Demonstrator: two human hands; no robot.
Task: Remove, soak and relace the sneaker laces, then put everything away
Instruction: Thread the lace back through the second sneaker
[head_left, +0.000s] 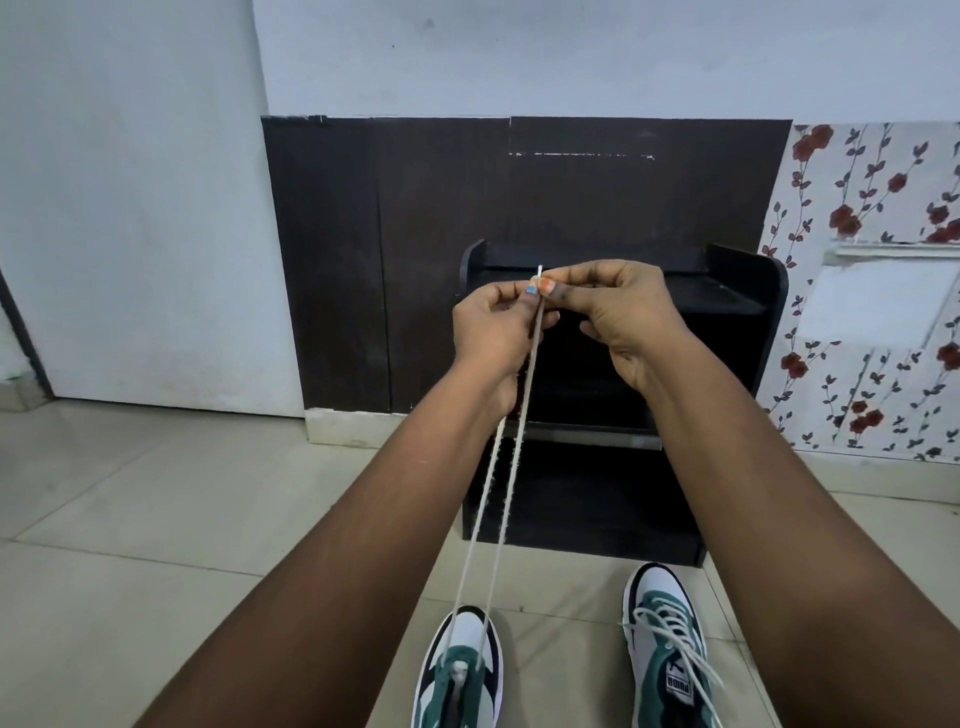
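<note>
Holding both lace (511, 452) ends up together, likely to even the two strands before threading the next eyelets. The lace is white, its middle passing through the lowest eyelets of the left sneaker (460, 670), both strands running taut up to the hands. Tips (540, 271) poke out just above the pinch.

Left hand (491, 332): fingers curled, thumb and forefinger pinching the strands near the tips. Right hand (631, 322): thumb and forefinger pinching the same spot, touching the left hand's fingertips; its other fingers loosely curled. Judgement: matching the ends so the lace sits centred — relacing of this shoe is barely started.

Left sneaker sits on the tiled floor (156, 519) at the bottom edge, toe pointing away, green and white, otherwise unlaced. Right sneaker (667, 649) well apart to the right, already fully laced with loose ends trailing off toward the frame's bottom.

Beyond both: black shoe rack (748, 322) against a dark wall panel (363, 249), probably where the shoes go at the end. Floral wallpaper (878, 182) to the right. No soaking bowl in view.
</note>
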